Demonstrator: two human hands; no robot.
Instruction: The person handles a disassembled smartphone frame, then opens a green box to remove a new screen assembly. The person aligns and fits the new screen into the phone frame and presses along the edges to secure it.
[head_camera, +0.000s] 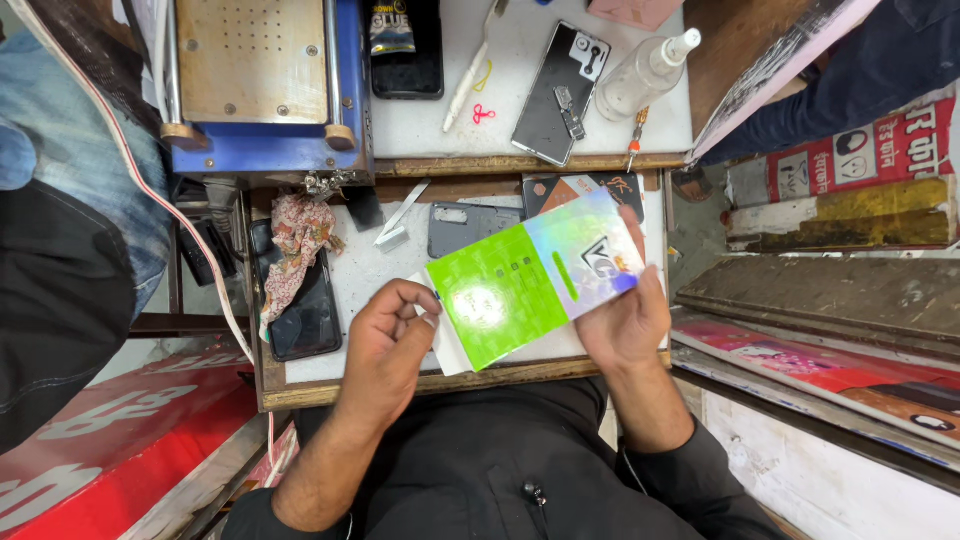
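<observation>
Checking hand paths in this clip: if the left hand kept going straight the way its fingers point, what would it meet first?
The left hand points up and right, pinching the white tab end of the green packet. It would probably press into that packet first; behind it lies the grey phone back cover, though depth is unclear.

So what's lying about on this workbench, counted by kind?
Phones and phone backs: 4, namely a black phone under a cloth, a back cover, a grey back panel, and a dark phone under a glue tube.
Green packets: 1, held by the left hand and right hand.
Spray bottles: 1.
Patterned cloths: 1.
Total: 7.
</observation>
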